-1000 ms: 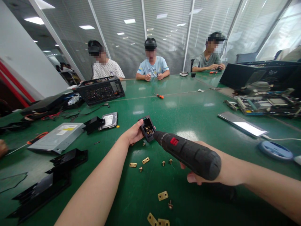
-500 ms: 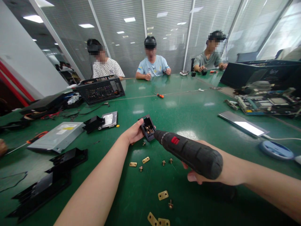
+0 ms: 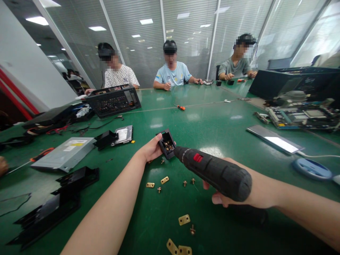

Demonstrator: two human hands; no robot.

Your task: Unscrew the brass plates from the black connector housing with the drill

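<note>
My left hand (image 3: 152, 149) grips a small black plastic box (image 3: 166, 135) by its left side, with its open face toward me. Brass-coloured screws and terminals show inside the box. In my right hand (image 3: 221, 198) is a black cordless drill (image 3: 212, 168) with a red switch; its front end meets the box's right side, and the bit's tip is hard to make out. Below them on the table lie brass plates (image 3: 184, 220) with two holes each, and several loose screws (image 3: 192, 229).
A silver optical drive (image 3: 63, 152), black brackets (image 3: 47, 212) and a hard drive (image 3: 124, 134) lie to the left. A phone (image 3: 273, 139) and a circuit board (image 3: 305, 117) are at right. An orange screwdriver (image 3: 181, 107) lies ahead on the green table (image 3: 148, 124). Three people sit opposite.
My hands, the box and the drill are almost unmoved. Across the table, the middle person's hand has lowered toward a small object on the table.
</note>
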